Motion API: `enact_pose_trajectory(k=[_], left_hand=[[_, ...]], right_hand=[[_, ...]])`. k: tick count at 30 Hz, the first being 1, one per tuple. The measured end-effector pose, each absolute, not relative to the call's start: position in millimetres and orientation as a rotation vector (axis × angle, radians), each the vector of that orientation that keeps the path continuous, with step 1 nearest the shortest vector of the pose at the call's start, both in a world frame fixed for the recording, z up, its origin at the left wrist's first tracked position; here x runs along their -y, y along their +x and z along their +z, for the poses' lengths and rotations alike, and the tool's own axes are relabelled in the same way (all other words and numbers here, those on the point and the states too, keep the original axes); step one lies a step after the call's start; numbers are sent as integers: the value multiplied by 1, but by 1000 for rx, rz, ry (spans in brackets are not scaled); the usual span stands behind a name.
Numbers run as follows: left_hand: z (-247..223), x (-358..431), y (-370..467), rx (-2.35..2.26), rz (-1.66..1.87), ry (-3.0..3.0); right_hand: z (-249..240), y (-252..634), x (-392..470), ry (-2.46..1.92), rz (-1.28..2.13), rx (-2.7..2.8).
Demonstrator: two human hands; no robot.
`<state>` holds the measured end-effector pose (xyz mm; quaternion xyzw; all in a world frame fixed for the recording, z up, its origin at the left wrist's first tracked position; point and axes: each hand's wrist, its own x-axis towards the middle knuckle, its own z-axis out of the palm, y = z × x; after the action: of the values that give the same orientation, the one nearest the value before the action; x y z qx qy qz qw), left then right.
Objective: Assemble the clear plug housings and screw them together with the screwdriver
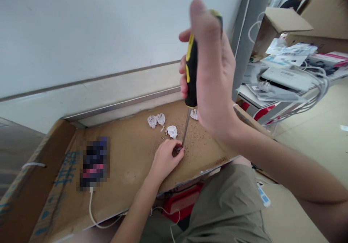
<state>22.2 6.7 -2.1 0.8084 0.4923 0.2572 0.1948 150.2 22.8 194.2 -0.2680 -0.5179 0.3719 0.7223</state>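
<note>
Cardboard work surface (127,176), folded-up edge on the left side, pale panel (108,25) behind it. Dark specks scattered over the cardboard around the work spot.

Right hand (214,62): raised above the surface, fingers wrapped round the black-and-yellow handle of a screwdriver (191,87), thumb up near the handle's top. Shaft runs down, slightly tilted, to the left hand's fingertips.

Left hand (166,158): low at the cardboard, narrow pinch, thumb and fingers closed on a small piece (178,149) at the screwdriver's lower end. Piece mostly hidden by the fingers; can't tell its shape. It lies directly below the right hand, between the left thumb and fingers.

White plug parts on the cardboard: one (172,131) just beyond the left hand, near the shaft; two more, a left one (152,121) and a right one (160,118), side by side farther back and to the left; another (194,114) behind the right wrist, partly covered by it. Small bits near the closest one.

Left part of the cardboard: a blurred-out dark item (94,163), well apart from both hands, white cable (91,206) running off its near end. Right background: side table with plastic bags (290,54), cables and an open carton (285,19); a person (293,4) in dark clothing beyond.
</note>
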Motion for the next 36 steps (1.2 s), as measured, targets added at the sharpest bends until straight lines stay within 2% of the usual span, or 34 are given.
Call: enact_pose_trajectory(k=[7, 9, 11, 14, 16, 20, 24, 30, 36], left_hand=[[-4, -7, 22, -1386, 715, 2272], [-4, -7, 22, -1380, 720, 2277], [-5, -7, 21, -1376, 724, 2283], [-6, -7, 21, -1375, 730, 2289], [-7, -7, 21, -1371, 735, 2290], [-8, -8, 21, -1367, 755, 2294], [-9, -8, 21, -1376, 758, 2297], [-9, -7, 21, -1363, 759, 2305], [-9, -7, 21, -1361, 772, 2320]], right_hand=[[207, 162, -23, -655, 825, 1493], [218, 173, -24, -678, 646, 1792], [231, 185, -24, -734, 312, 2071], [251, 196, -26, -936, -152, 2193], [262, 199, -29, -1020, -212, 2294], [273, 198, -39, -1052, 15, 2575], [276, 197, -50, -1156, -30, 2400], [290, 195, -53, -1484, 964, 2108], [288, 199, -51, -1610, 1072, 1814]])
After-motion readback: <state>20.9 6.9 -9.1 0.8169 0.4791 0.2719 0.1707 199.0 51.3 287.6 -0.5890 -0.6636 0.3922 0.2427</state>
